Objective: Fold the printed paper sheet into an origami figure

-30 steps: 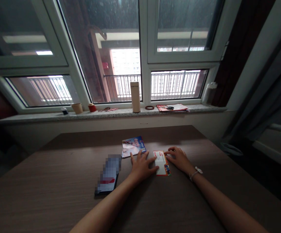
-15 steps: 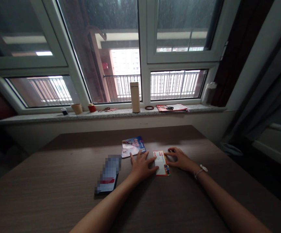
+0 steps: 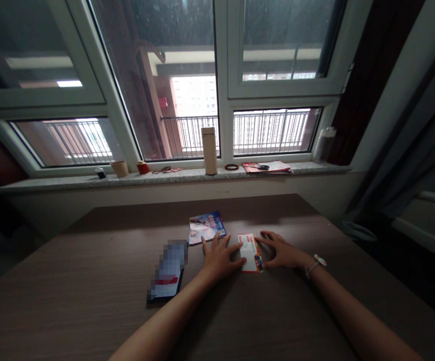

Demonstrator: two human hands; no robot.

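Note:
A small white card with red and orange print (image 3: 250,251) lies flat on the brown wooden table (image 3: 89,281). My left hand (image 3: 219,258) rests open on the table, fingers spread, with its thumb side touching the card's left edge. My right hand (image 3: 283,250) lies open at the card's right edge, fingers stretched out along it and thumb near the card's lower corner. A bracelet sits on my right wrist. A colourful booklet (image 3: 205,226) lies just beyond my left hand.
A dark phone (image 3: 168,271) lies left of my left hand. The stone windowsill (image 3: 187,175) carries a tall beige flask (image 3: 209,150), a paper cup (image 3: 120,168), a red cup (image 3: 142,167), a bracelet ring and red papers (image 3: 268,166). Grey curtains hang at right.
My right hand has slid back along the card's right edge, toward its lower corner. My left hand and the card have stayed put.

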